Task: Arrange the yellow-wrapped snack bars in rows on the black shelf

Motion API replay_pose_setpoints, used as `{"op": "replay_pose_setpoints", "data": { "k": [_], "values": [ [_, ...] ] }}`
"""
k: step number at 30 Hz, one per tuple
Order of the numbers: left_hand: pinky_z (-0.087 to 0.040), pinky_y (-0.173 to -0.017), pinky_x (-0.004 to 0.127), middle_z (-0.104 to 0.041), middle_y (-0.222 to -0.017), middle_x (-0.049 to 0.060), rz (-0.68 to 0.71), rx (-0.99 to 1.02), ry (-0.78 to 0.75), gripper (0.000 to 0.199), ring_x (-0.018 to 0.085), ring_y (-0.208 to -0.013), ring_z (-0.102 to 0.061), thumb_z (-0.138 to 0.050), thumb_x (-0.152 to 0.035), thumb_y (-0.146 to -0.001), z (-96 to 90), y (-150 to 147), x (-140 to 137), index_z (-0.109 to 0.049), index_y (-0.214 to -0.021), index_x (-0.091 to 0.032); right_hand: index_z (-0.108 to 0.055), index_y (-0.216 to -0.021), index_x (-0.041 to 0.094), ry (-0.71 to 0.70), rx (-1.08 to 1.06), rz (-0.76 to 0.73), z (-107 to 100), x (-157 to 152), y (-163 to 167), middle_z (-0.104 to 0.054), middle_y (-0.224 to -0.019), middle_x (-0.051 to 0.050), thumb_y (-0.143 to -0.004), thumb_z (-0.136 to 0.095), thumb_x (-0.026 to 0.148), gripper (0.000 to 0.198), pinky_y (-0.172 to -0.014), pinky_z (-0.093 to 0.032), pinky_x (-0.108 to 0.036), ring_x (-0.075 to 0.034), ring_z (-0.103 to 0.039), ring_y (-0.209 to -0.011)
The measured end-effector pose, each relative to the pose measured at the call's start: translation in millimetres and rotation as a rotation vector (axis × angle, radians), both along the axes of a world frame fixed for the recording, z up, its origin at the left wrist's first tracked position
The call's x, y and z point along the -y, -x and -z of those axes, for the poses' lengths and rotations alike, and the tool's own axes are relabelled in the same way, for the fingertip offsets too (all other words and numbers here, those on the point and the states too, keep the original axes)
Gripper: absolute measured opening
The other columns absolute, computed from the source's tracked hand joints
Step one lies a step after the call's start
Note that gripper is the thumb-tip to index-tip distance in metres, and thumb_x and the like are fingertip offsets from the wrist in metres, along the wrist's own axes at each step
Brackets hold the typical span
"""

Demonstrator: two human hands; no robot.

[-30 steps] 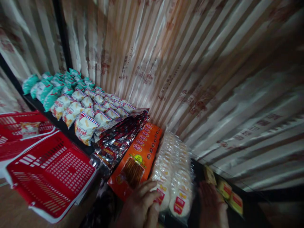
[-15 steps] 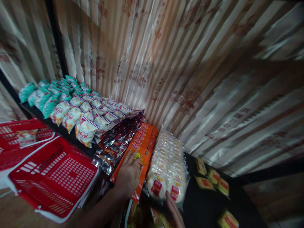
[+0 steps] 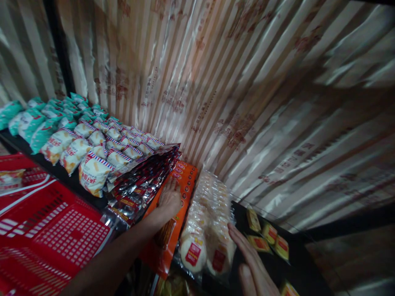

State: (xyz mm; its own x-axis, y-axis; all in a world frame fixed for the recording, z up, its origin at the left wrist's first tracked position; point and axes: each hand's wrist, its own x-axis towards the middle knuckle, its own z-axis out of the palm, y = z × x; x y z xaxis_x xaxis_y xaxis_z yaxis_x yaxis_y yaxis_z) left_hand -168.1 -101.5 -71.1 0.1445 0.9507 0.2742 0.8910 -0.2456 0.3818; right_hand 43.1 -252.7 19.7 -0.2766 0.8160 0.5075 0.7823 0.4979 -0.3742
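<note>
My left hand [image 3: 170,199] lies flat on an orange snack packet [image 3: 188,187], fingers stretched toward the curtain. A brown snack shows through the clear window near that packet's front end. To its right are two rows of round white crackers or cakes [image 3: 193,250] in clear wrappers with red labels. Beside the right-hand row is my right hand [image 3: 254,263], fingers extended and nothing in its grasp; I cannot tell if its fingertips touch the wrapping. Left of the orange packet lies a fanned stack of dark, shiny packets [image 3: 145,185].
White snack bags [image 3: 95,172] and teal bags [image 3: 32,121] line the shelf to the left. A red basket [image 3: 77,230] stands at the lower left. Small yellow packets [image 3: 282,246] lie on the black surface [image 3: 304,263] at right. A striped curtain [image 3: 185,82] hangs behind.
My left hand has slid farther back along the orange packet toward the curtain. My right hand has come farther into view beside the white rounds. The view has shifted rightward.
</note>
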Motion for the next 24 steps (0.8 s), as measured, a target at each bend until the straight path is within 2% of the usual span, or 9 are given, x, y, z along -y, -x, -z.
{"op": "replay_pose_setpoints", "data": {
  "k": [4, 7, 10, 14, 18, 21, 24],
  "values": [
    [-0.029, -0.109, 0.043, -0.042, -0.137, 0.021, 0.001, -0.029, 0.025, 0.045, 0.027, -0.133, -0.030, -0.037, -0.020, -0.088, -5.4, -6, -12, -0.045, -0.128, -0.001, -0.051, -0.125, 0.025, 0.001, 0.070, 0.025, -22, -50, 2, -0.056, -0.129, -0.003, -0.091, -0.038, 0.036, 0.038, -0.100, -0.045, -0.038, -0.021, -0.051, -0.120],
    [-0.024, -0.111, 0.044, -0.036, -0.141, 0.021, 0.010, -0.044, 0.061, 0.050, 0.029, -0.135, -0.025, -0.034, -0.029, -0.091, -7.6, -12, -24, -0.041, -0.131, -0.001, -0.052, -0.123, 0.022, 0.012, 0.072, 0.014, -27, -87, 14, -0.057, -0.127, -0.006, -0.091, -0.037, 0.038, 0.039, -0.100, -0.044, -0.041, -0.021, -0.052, -0.118],
    [-0.023, -0.111, 0.045, -0.032, -0.142, 0.022, -0.033, -0.046, 0.087, 0.052, 0.030, -0.136, -0.023, -0.033, -0.034, -0.092, -7.4, -16, -36, -0.041, -0.132, -0.002, -0.051, -0.124, 0.020, 0.083, 0.044, -0.005, -27, -118, 30, -0.056, -0.128, -0.008, -0.091, -0.034, 0.041, 0.042, -0.102, -0.041, -0.043, -0.021, -0.050, -0.120],
    [-0.023, -0.110, 0.045, -0.032, -0.142, 0.023, -0.085, -0.055, 0.090, 0.052, 0.031, -0.135, -0.024, -0.033, -0.032, -0.092, -6.2, -18, -45, -0.039, -0.133, -0.001, -0.051, -0.123, 0.018, 0.116, 0.027, -0.045, -24, -151, 50, -0.055, -0.128, -0.010, -0.091, -0.033, 0.041, 0.043, -0.104, -0.038, -0.043, -0.021, -0.049, -0.121],
    [-0.025, -0.110, 0.043, -0.035, -0.141, 0.022, -0.035, -0.060, 0.082, 0.051, 0.029, -0.135, -0.026, -0.030, -0.030, -0.093, -3.2, -17, -44, -0.038, -0.133, 0.000, -0.055, -0.119, 0.018, 0.095, 0.083, -0.102, -15, -187, 66, -0.060, -0.122, -0.009, -0.091, -0.032, 0.030, 0.038, -0.101, -0.041, -0.042, -0.020, -0.054, -0.114],
    [-0.024, -0.111, 0.042, -0.035, -0.142, 0.020, -0.024, -0.042, 0.091, 0.050, 0.028, -0.136, -0.025, -0.027, -0.030, -0.093, -2.0, -16, -43, -0.040, -0.132, -0.001, -0.058, -0.117, 0.019, 0.163, 0.260, -0.138, -4, -220, 73, -0.062, -0.120, -0.007, -0.085, -0.036, 0.015, 0.039, -0.100, -0.042, -0.037, -0.019, -0.057, -0.111],
    [-0.020, -0.113, 0.042, -0.035, -0.142, 0.020, -0.018, -0.045, 0.111, 0.051, 0.028, -0.137, -0.021, -0.029, -0.030, -0.092, -3.0, -16, -42, -0.039, -0.133, 0.000, -0.056, -0.121, 0.016, 0.272, 0.519, -0.177, 11, -253, 78, -0.056, -0.128, -0.008, -0.073, -0.042, 0.002, 0.051, -0.105, -0.036, -0.030, -0.018, -0.047, -0.123]
  ]
}}
